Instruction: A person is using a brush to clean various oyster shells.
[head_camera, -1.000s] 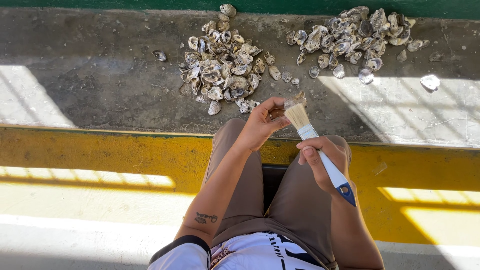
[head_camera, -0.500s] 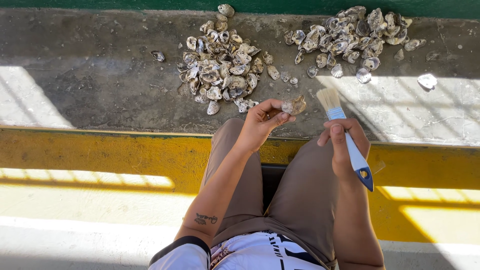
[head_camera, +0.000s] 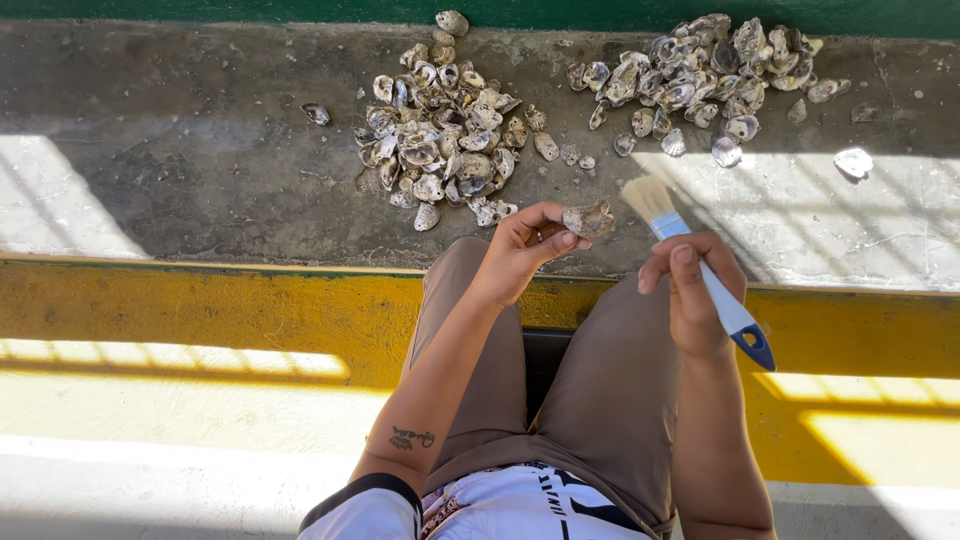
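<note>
Head view, scanning from the left: a lone shell (head_camera: 317, 113) lies on the grey concrete floor (head_camera: 200, 180), apart from the left pile of oyster shells (head_camera: 445, 135) farther right. Near that pile, above the person's knee, the left hand (head_camera: 520, 255) has its fingers pinched closed on a single oyster shell (head_camera: 590, 219), thumb on top. Just right of that shell, not touching it, stand the pale bristles of a paintbrush (head_camera: 700, 270) with a white handle and blue end. The right hand (head_camera: 695, 290) is wrapped tightly around that handle, bristles pointing far and left. Far right lies the second pile of shells (head_camera: 700, 75), with one pale shell (head_camera: 853, 162) in sunlight. A yellow painted curb (head_camera: 200, 320) runs across nearer the person.
</note>
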